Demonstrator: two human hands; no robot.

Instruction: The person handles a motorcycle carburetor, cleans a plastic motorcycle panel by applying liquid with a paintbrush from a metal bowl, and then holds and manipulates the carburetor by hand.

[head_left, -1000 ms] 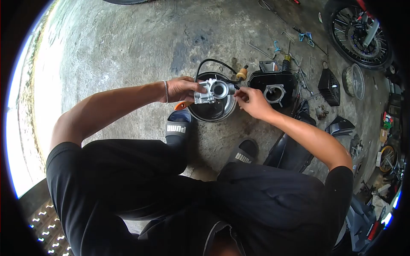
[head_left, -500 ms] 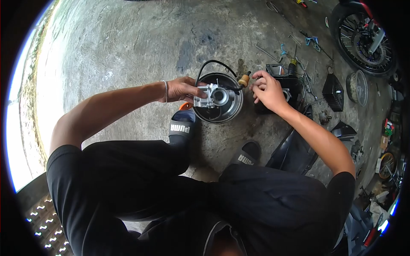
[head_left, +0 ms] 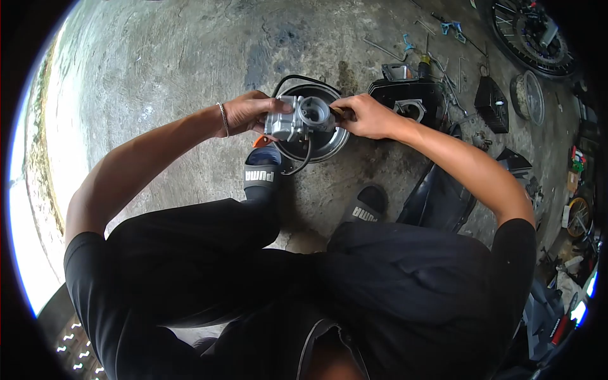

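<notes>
Over a round metal basin (head_left: 339, 144), my left hand (head_left: 249, 114) grips a silver carburetor (head_left: 284, 128) by its left side, the thumb on top. The carburetor's round bore faces up toward me. My right hand (head_left: 366, 116) is closed at its right side, fingertips pinched together on a small dark part there that I cannot make out. A black hose (head_left: 297, 77) loops above the carburetor, and another thin one hangs below it toward the basin's rim. An orange piece (head_left: 261, 141) shows beside the basin at the lower left.
Right of the basin lies a black engine part (head_left: 437, 95). Beyond it are a screwdriver (head_left: 424, 65), several hex keys and blue-handled tools (head_left: 452, 28). A black finned part (head_left: 491, 101), a clear round container (head_left: 534, 98) and a motorcycle wheel (head_left: 538, 38) stand farther right. My sandals (head_left: 259, 175) flank the near floor.
My right hand has come left from beside the tan filter to the carburetor's right side and closed there. The carburetor has turned in my left hand; the filter no longer shows.
</notes>
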